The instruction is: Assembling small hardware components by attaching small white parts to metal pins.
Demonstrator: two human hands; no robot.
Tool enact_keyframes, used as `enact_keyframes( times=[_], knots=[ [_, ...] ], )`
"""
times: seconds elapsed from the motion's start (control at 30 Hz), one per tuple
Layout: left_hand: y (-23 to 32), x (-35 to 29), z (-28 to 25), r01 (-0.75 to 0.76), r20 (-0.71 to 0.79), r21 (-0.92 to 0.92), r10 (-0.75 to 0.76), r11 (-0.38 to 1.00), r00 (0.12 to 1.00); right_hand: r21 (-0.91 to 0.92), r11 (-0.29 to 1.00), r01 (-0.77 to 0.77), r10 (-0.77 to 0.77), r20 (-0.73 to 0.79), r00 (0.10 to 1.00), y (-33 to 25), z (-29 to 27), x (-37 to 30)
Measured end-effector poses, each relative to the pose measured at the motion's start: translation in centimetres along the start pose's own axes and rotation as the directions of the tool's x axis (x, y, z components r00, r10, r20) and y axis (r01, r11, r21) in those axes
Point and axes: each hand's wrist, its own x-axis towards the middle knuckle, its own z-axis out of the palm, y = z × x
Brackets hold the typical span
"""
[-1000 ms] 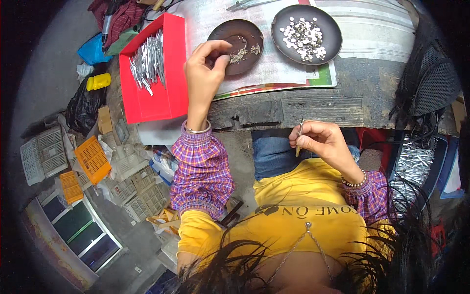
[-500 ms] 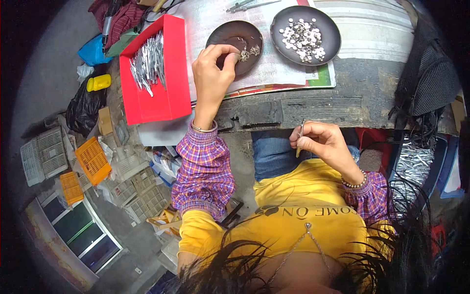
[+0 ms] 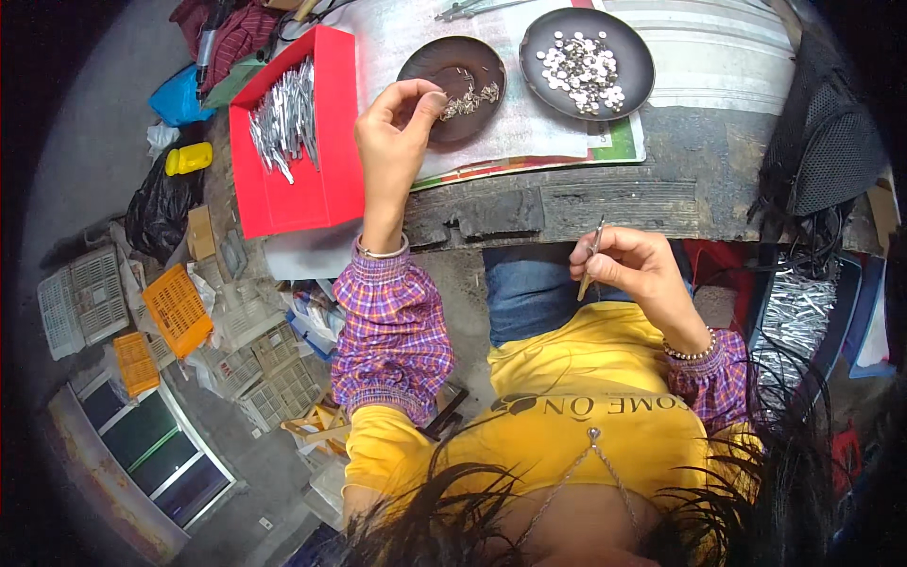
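Note:
My left hand (image 3: 395, 137) is pinched closed at the near left edge of a dark round dish (image 3: 430, 71). Whatever its fingertips hold is too small to make out. Small metal pins (image 3: 470, 98) lie scattered in that dish. Just in front of the bench edge, my right hand (image 3: 628, 265) grips a slim pointed metal tool (image 3: 588, 274), brass-coloured at its lower end and silver at the tip; it looks like tweezers. A second dark dish (image 3: 638, 80) holds many small round silvery discs (image 3: 581, 68). Left of my left hand stands a red box (image 3: 331, 194) with thin metal strips (image 3: 286, 113).
The dark bench (image 3: 661, 203) has a rough, worn front edge. A black mesh bag (image 3: 831, 151) hangs at the right, above a bin of metal strips (image 3: 798, 312). Orange crates (image 3: 184, 307) and a yellow bottle (image 3: 189, 159) lie to the left.
My left hand has drawn back from the pins toward the dish's near left edge, still pinched. My right hand has shifted slightly right, and the tool's tip now stands higher.

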Motion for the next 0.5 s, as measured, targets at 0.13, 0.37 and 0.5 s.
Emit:
enact_keyframes(
  times=[0.13,0.37,0.5],
  knots=[
    [-0.1,-0.1,0.1,0.017,0.002,-0.08,-0.017,0.997,1.0,0.059,0.997,0.055,-0.051,-0.055,0.997,-0.3,0.0,-0.2],
    [2.8,-2.7,0.9,0.132,0.166,-0.237,-0.093,0.963,0.982,0.165,0.986,-0.03,0.052,-0.13,0.99,-0.7,0.2,0.0],
    [4.9,-5.2,3.0,0.248,0.345,-0.393,-0.107,0.885,0.932,0.181,0.983,0.03,0.004,-0.188,0.982,-0.5,0.4,0.1]
  ],
)
